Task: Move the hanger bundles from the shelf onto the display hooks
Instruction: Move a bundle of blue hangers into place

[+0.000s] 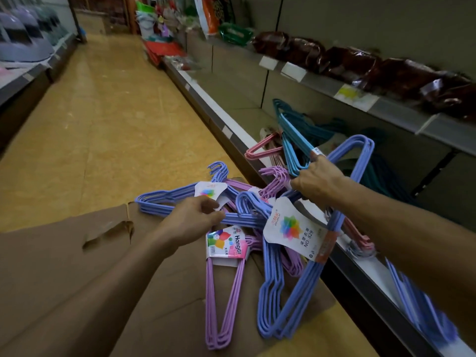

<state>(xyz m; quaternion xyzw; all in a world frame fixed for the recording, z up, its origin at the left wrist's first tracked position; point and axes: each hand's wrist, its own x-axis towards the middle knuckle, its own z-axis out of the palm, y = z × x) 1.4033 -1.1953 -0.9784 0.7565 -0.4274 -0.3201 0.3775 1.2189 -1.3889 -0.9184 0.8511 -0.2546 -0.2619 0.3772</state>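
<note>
Several bundles of plastic hangers fill the middle of the head view. My left hand [195,222] grips a periwinkle bundle [159,202] lying across a cardboard box. My right hand [316,180] grips a large periwinkle bundle [304,292] with a white label, held tilted over the box and the shelf edge. Under them lies a purple bundle [224,300] labelled "Hanger". Pink [262,148], light blue [293,145] and teal [309,122] bundles rest on the lower shelf [247,109] beyond my right hand. No display hooks are visible.
The brown cardboard box [64,266] sits below my arms in the aisle. An upper shelf [386,106] on the right carries dark wrapped packages. More periwinkle hangers [425,310] lie on the shelf at lower right. The yellow floor [103,112] runs ahead.
</note>
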